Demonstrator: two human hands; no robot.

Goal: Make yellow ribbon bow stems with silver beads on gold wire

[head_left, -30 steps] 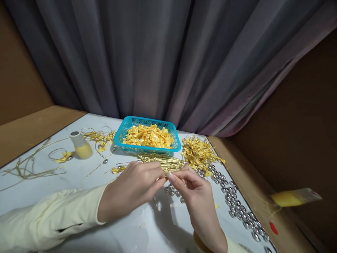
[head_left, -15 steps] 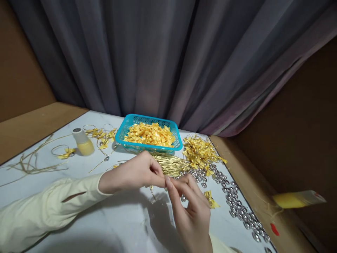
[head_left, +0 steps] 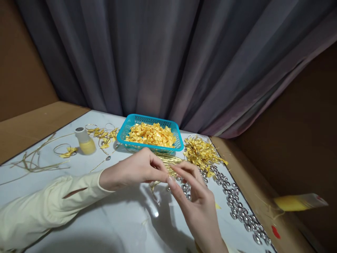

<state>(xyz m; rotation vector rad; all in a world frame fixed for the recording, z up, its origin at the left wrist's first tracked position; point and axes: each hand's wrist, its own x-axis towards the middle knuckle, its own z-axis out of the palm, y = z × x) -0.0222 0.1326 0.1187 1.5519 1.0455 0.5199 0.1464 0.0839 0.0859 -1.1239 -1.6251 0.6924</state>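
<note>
My left hand is closed in a pinch, thumb against the bent forefinger. A piece of gold cord hangs just below its fingers; the part inside the pinch is hidden. My right hand meets it at the fingertips. Its thumb touches the tip of the left pinch, while the fingers are lifted apart from that thumb. Behind both hands lies a bundle of gold cords. Silver beads show beyond the right hand's fingers.
A blue basket of yellow bows stands at the back. To its right is a heap of bows on cords; silver beads run along the right edge. A yellow bottle, finished loops and loose cords lie left.
My right hand's fingers have spread away from its thumb, and the hand has shifted slightly right. The left hand keeps its pinch. The yellow bow beside the right hand is now mostly covered.
</note>
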